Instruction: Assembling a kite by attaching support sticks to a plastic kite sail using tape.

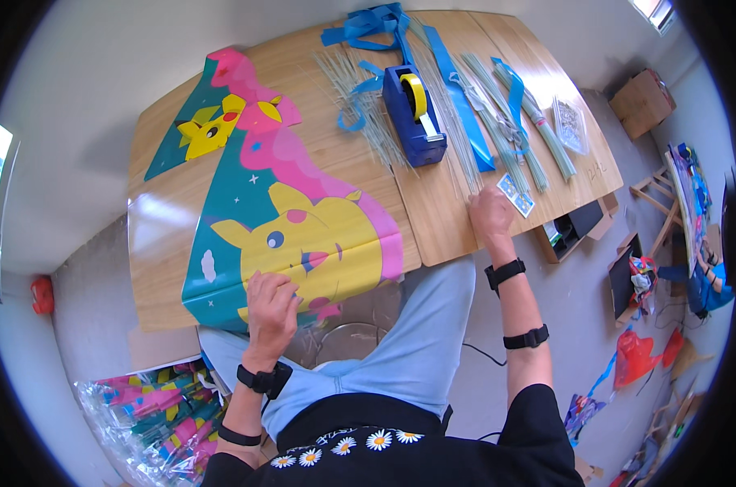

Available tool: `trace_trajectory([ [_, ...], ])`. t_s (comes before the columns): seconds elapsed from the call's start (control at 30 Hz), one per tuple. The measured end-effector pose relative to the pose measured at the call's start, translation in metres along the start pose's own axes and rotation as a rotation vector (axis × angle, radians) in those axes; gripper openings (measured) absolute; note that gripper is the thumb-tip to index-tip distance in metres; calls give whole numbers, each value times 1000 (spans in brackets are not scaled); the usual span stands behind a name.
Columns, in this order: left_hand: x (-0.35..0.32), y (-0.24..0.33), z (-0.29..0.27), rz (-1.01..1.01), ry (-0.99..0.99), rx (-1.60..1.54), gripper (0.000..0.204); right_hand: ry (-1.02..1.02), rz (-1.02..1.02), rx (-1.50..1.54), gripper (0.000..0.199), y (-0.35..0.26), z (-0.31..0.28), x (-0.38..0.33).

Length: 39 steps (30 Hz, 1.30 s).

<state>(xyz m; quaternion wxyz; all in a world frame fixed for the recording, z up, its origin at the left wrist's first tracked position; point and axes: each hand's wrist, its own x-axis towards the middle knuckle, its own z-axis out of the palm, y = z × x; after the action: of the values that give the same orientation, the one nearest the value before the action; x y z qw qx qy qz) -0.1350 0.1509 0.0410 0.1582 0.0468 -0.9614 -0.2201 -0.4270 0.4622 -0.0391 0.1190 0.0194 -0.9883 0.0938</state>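
Note:
A large printed plastic sheet point(222, 243), teal and pink with a yellow cartoon animal, lies on the table and looks like a kite sail. Its near part hangs over the table's front edge. My left hand point(272, 312) is on that near part, fingers curled against the sheet; a bit of blue shows at the fingertips. My right hand point(492, 213) is closed at the front edge, by the near ends of thin rods point(457, 134) and a small printed card point(515, 195). What its fingers hold is hidden.
A blue tape dispenser point(415, 118) stands mid-table. Farther left lies a similar printed sheet point(193, 134). Rod bundles point(538, 122), blue strips point(457, 89) and a clear box point(571, 126) are at the right. Bagged printed sheets point(157, 406) lie lower left; an open carton point(579, 231) sits below the table.

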Motion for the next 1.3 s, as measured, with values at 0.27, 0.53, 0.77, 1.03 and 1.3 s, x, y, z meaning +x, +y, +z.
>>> trace_trajectory([
  [0.27, -12, -4, -6, -14, 10, 10, 20, -165, -112, -87, 14, 3, 2, 10],
  [0.53, -21, -13, -18, -52, 48, 9, 20, -139, -181, 490, 15, 10, -58, 6],
  [0.77, -11, -33, -42, -45, 281, 68, 19, -131, -746, 445, 4, -75, -103, -73],
  [1.03, -59, -105, -41, -252, 440, 66, 15, -246, -1302, 304, 19, -165, -52, -130],
  [1.3, -50, -119, -23, -257, 373, 19, 13, -244, -1413, 222, 15, -195, -36, -121],
])
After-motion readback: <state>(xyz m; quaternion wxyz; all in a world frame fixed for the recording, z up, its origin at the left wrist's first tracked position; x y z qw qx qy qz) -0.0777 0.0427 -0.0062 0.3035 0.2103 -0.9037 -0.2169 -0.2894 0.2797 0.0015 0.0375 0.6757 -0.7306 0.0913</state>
